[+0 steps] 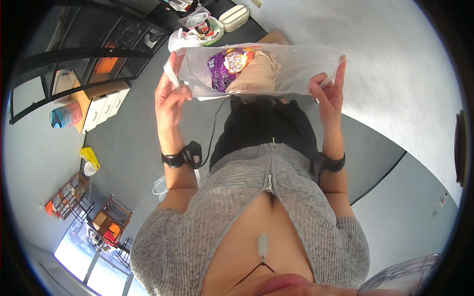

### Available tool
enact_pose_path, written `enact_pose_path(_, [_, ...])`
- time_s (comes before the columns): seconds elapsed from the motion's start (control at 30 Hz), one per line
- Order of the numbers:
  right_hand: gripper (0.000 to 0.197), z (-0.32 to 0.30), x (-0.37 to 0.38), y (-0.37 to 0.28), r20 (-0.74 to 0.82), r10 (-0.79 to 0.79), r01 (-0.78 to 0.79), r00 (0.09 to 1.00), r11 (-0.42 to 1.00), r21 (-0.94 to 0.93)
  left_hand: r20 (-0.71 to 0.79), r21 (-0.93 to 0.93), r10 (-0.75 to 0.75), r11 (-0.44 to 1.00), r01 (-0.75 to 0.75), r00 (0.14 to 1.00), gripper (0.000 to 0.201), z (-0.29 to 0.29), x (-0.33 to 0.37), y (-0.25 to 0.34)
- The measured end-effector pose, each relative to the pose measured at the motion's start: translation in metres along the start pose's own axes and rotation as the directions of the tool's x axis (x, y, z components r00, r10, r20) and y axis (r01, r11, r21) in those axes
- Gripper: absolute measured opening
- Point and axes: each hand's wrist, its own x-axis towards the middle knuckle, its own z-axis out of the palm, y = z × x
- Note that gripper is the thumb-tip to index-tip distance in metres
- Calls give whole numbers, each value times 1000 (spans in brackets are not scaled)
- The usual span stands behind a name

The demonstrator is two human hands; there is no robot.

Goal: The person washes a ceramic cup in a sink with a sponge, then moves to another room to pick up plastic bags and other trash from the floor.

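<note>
In the head view, a clear plastic bag (291, 66) is held stretched between both hands, its long axis running from hand to hand. The left hand (170, 98) is pinched on one edge, the right hand (328, 93) on the other. A purple packet (228, 66) and a tan item (256, 76) are seen inside, their lower parts blurred.

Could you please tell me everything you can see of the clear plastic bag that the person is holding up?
The clear plastic bag is thin, see-through film, stretched wide and held up in front of the person. The left hand pinches its left edge and the right hand its right edge. Inside lie a purple snack packet with bright print and a tan, soft-looking bundle, both bunched toward the left half; the right half looks empty. Nothing else touches it.
</note>
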Motion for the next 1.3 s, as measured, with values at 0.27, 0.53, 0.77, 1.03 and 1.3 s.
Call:
enact_pose_path(0.27, [76,3,-7,5,43,72,-69,996,994,-83,-18,2,-110,994,110,994,64,-9,15,-33])
enact_pose_path(0.53, [54,-37,-12,26,175,458,-452,872,889,-72,11,136,-388,913,383,921,61,6,19,-69])
enact_pose_path(0.77, [44,-48,-27,80,322,618,-533,717,784,-319,-64,239,-587,776,584,807,54,3,19,-113])
enact_pose_path(1.03, [37,-47,-17,86,379,614,-532,692,789,-308,-101,295,-692,665,686,714,53,7,23,-121])
enact_pose_path(1.3, [35,-70,-10,91,351,666,-606,659,746,-277,-109,242,-703,667,704,703,53,26,18,-134])
